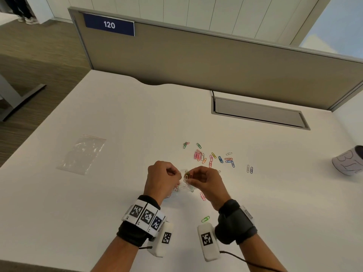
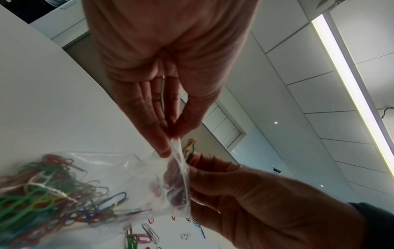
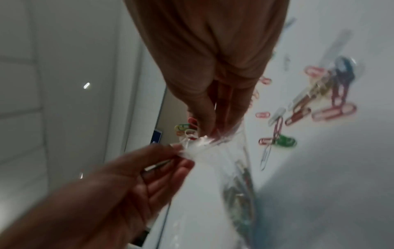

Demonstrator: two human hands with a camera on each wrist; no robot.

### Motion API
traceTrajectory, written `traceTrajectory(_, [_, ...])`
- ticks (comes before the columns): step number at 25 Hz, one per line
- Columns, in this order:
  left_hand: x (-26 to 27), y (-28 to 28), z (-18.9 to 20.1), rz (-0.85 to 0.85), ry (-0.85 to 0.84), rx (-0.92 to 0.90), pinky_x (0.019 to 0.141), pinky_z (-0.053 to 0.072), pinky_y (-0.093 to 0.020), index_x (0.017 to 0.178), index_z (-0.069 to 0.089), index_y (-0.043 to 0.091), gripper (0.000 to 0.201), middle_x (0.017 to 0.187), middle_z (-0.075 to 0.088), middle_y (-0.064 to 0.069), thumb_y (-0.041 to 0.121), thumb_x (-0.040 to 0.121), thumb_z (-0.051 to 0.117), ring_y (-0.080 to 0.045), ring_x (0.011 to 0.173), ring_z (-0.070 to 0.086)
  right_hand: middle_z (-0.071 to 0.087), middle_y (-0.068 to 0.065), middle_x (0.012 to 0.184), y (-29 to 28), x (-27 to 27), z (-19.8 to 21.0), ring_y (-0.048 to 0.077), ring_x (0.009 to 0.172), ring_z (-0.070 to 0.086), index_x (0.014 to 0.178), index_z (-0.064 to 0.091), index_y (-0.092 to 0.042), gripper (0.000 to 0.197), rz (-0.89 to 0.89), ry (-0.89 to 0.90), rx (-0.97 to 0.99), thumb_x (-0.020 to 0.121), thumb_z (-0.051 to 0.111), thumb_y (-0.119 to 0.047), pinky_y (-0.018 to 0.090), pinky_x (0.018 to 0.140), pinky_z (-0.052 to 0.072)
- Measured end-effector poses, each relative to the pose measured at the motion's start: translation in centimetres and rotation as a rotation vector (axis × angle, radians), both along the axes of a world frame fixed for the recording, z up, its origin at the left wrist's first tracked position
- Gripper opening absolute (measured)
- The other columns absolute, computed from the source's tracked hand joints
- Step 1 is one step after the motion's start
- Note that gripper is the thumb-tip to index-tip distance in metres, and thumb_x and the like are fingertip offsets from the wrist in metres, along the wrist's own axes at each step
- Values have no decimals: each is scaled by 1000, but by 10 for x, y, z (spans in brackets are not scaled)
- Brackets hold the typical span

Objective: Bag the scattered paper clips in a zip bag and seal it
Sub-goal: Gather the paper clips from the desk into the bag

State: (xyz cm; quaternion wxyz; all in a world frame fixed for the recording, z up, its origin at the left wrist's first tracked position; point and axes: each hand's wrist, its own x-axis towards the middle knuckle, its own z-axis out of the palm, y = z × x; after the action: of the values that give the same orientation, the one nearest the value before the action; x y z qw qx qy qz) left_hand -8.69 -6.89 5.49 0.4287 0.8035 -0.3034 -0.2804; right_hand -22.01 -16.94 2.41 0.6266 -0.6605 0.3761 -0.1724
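Note:
A small clear zip bag (image 2: 138,176) holding several coloured paper clips (image 2: 42,198) hangs between my hands just above the white desk (image 1: 117,114). My left hand (image 1: 177,174) pinches one lip of the bag's mouth between thumb and fingertips (image 2: 164,150). My right hand (image 1: 189,176) pinches a small bunch of clips (image 2: 190,145) at the mouth and touches the other lip. The right wrist view is blurred but shows the same bunch (image 3: 185,128) above the bag's rim (image 3: 200,143). More scattered clips (image 1: 212,158) lie on the desk beyond my right hand.
A second, empty zip bag (image 1: 81,154) lies flat at the left. Single clips lie near my right wrist, one green (image 1: 205,219) and one pink (image 1: 202,196). A white cup (image 1: 349,160) stands at the right edge. A grey cable hatch (image 1: 259,112) and a partition (image 1: 196,61) lie behind.

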Motion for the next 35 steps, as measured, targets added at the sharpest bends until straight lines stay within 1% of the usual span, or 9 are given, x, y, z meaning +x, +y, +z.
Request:
traceTrajectory(3, [0, 0, -2, -5, -19, -6, 69, 64, -37, 78, 75, 4, 5, 66, 75, -9, 7, 81, 73, -17, 57, 73, 74, 3, 103, 3, 2, 6, 11, 95, 70, 102, 70, -9, 21, 149, 195, -286, 82, 68, -1, 22, 88, 55])
traceTrajectory(8, [-1, -1, -2, 1, -24, -4, 71, 64, -36, 77, 75, 5, 5, 65, 75, -7, 9, 80, 74, -16, 57, 72, 72, -2, 105, -9, -11, 13, 7, 97, 67, 104, 70, -16, 19, 100, 197, -311, 86, 68, -18, 26, 90, 55])
traceTrajectory(14, [0, 0, 0, 2, -10, 2, 70, 64, -33, 77, 75, 4, 3, 66, 75, -8, 6, 80, 74, -16, 55, 73, 46, 9, 123, -26, -70, -36, 29, 117, 46, 133, 43, -18, 76, 96, 704, -339, 68, 84, -20, 44, 98, 47])
traceTrajectory(19, [-6, -2, -1, -31, -15, -2, 70, 64, -35, 75, 74, 4, 5, 64, 75, -9, 5, 80, 72, -18, 56, 72, 51, 12, 121, -20, -42, -51, 32, 111, 55, 124, 53, -11, 52, 83, 537, -435, 78, 75, -13, 38, 94, 51])
traceTrajectory(23, [-4, 0, -3, -16, -13, 0, 71, 64, -36, 76, 75, 5, 4, 64, 75, -8, 6, 79, 73, -18, 56, 73, 34, 8, 150, -30, -39, -47, 32, 137, 26, 142, 39, -26, 75, 275, 583, -577, 77, 75, -32, 47, 111, 32])
traceTrajectory(25, [-2, 1, -4, -16, -14, 1, 72, 64, -36, 75, 75, 5, 4, 65, 75, -7, 6, 79, 73, -18, 58, 73, 28, 6, 155, -27, -39, -49, 35, 140, 21, 141, 40, -33, 63, 462, 664, -720, 85, 68, -27, 51, 111, 31])
traceTrajectory(29, [-1, 1, -4, -11, -16, -4, 72, 63, -37, 75, 75, 4, 5, 64, 75, -7, 7, 79, 73, -18, 57, 73, 59, 6, 129, -26, -39, -55, 32, 118, 50, 117, 65, -25, 38, 428, 549, -870, 86, 61, -3, 41, 86, 53])
traceTrajectory(32, [-2, 0, -4, -12, -15, -5, 71, 63, -35, 76, 75, 4, 5, 64, 75, -8, 7, 79, 73, -17, 56, 73, 66, 7, 104, -25, -36, -49, 28, 98, 57, 105, 69, -14, 25, 347, 556, -864, 85, 60, -1, 35, 73, 51])
traceTrajectory(35, [-1, 0, -2, -10, -11, -7, 68, 64, -34, 76, 74, 4, 5, 62, 75, -8, 7, 80, 73, -18, 52, 72, 63, 11, 99, -17, -25, -45, 28, 90, 57, 104, 63, -7, 16, 332, 661, -899, 91, 54, -4, 32, 69, 46])
